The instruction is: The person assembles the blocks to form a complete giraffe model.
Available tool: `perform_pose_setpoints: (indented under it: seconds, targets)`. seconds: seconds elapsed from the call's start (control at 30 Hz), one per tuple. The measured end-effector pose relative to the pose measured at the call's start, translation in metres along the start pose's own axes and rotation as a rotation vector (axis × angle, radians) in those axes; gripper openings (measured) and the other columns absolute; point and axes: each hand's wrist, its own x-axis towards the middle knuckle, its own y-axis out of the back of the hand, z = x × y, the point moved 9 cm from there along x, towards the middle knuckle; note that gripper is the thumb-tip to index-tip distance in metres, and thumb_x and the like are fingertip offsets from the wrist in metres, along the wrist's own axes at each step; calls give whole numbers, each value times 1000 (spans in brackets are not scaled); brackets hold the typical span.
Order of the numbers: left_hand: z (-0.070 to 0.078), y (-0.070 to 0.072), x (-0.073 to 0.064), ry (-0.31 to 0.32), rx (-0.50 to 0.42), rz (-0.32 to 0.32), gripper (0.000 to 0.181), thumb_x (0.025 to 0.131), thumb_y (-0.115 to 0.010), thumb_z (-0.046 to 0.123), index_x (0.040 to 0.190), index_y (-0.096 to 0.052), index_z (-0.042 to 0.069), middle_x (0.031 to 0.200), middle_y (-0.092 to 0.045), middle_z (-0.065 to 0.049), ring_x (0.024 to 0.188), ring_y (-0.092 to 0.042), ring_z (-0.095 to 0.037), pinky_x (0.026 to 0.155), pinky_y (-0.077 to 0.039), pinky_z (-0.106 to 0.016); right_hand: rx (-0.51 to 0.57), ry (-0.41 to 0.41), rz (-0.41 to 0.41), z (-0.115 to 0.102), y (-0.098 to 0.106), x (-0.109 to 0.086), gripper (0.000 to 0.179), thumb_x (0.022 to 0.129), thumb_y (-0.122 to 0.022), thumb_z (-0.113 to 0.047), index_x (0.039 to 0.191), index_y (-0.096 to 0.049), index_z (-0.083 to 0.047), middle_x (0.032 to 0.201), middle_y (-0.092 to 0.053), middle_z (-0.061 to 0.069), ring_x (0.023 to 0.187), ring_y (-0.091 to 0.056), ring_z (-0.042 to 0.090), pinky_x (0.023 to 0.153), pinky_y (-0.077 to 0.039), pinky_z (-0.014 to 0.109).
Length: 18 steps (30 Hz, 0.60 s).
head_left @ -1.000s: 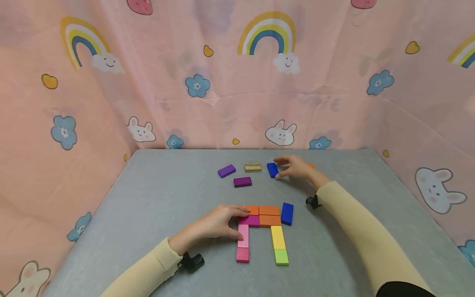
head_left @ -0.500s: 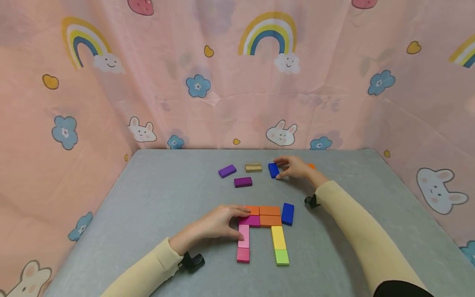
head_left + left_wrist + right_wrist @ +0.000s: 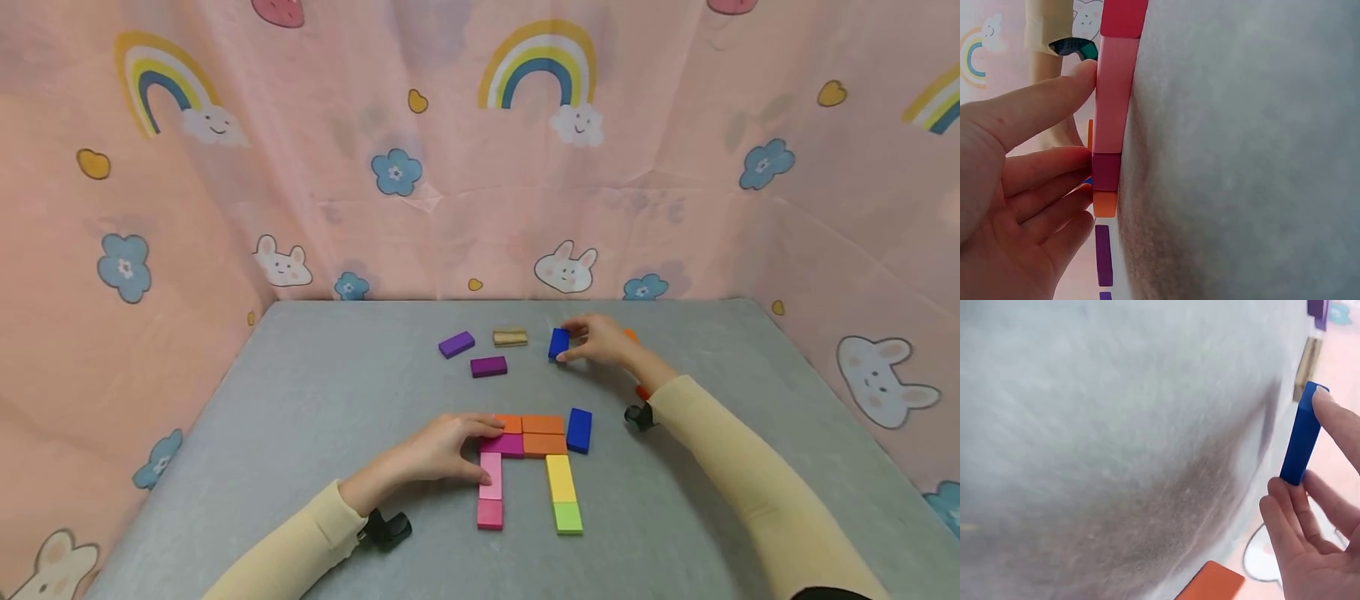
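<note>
At the far side of the table, my right hand [image 3: 603, 340] pinches a blue block [image 3: 1300, 437] by its ends, thumb at one and fingertips at the other. My left hand [image 3: 438, 454] rests its fairly straight fingers on the flat block layout: the thumb lies on a light pink block [image 3: 1113, 94], the fingertips on a magenta block [image 3: 1105, 172] and an orange block [image 3: 513, 424]. More orange blocks [image 3: 543, 446] lie to the right of these. A yellow block [image 3: 560, 477] and a green block [image 3: 567, 518] form the right leg, and a darker pink block [image 3: 490, 515] ends the left.
A second blue block [image 3: 579, 430] lies slanted at the layout's right. Two purple blocks [image 3: 489, 367] and a wood-coloured piece [image 3: 510, 337] lie farther back. An orange-red block [image 3: 1213, 584] is near my right wrist. A patterned pink cloth [image 3: 450, 208] hangs behind the table.
My right hand has turned the far blue block and drawn it slightly right; it now leans the other way. The left hand has stayed in place on the layout.
</note>
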Motion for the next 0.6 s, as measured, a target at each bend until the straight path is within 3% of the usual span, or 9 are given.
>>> perform_pose_setpoints:
  seconds: [0.27, 0.6]
  targets:
    - [0, 1, -1, 9, -1, 2, 61, 77, -78, 34, 131, -58, 14, 139, -52, 2, 132, -45, -18, 107, -39, -39, -19, 55, 24, -10, 4, -25, 63, 74, -81, -32, 122, -60, 3, 111, -61, 19, 104, -60, 34, 89, -52, 45]
    - [1, 1, -2, 15, -9, 0, 61, 77, -78, 33, 131, -58, 14, 139, -53, 3, 132, -45, -18, 108, -39, -39, -14, 73, 45, -6, 7, -53, 64, 72, -82, -34, 120, -61, 3, 108, -63, 17, 101, -63, 33, 85, -54, 43]
